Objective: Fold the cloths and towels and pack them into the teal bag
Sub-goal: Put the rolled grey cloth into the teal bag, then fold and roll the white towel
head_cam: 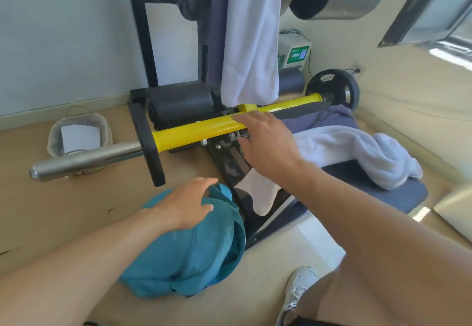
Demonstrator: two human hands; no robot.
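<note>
Yellow bar (199, 127) runs across gym machine, steel sleeve (84, 160) sticking out at left end, black weight plate (334, 89) at far right end. Black foam roller pad (180, 103) behind bar, smaller pad (291, 80) further right. Dark padded bench (370, 190) at right. Mesh wastebasket (79, 134) on floor by wall, white paper inside. Green-and-white box (295, 53) with cable in corner. White sneaker (297, 292) at bottom edge. Window frame (419, 6) upper right.

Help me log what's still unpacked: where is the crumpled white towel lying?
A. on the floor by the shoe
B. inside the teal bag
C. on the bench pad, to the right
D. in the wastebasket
C: the crumpled white towel lies on the dark bench pad, outside the teal bag.
</note>
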